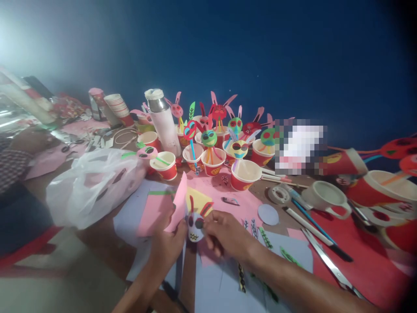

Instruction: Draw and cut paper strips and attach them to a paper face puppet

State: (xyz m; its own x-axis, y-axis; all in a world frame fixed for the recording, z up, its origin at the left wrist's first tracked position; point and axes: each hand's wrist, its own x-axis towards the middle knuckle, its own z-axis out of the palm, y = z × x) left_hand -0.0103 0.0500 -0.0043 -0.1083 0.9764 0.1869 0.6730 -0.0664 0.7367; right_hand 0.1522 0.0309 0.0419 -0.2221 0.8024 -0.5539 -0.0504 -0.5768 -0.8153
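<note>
My left hand is closed on a pink paper piece that stands up from its fingers. My right hand pinches a small white paper face with dark eyes, a toothy mouth and red and yellow ears. Both hands meet over pale blue and pink sheets at the near edge of the table. A small dark eye piece sits right at my right fingertips.
Several red paper cups with paper faces on straws crowd the middle. A steel flask, a plastic bag, a tape roll, a white mug, pens and scissors lie around. Another person's arm is at left.
</note>
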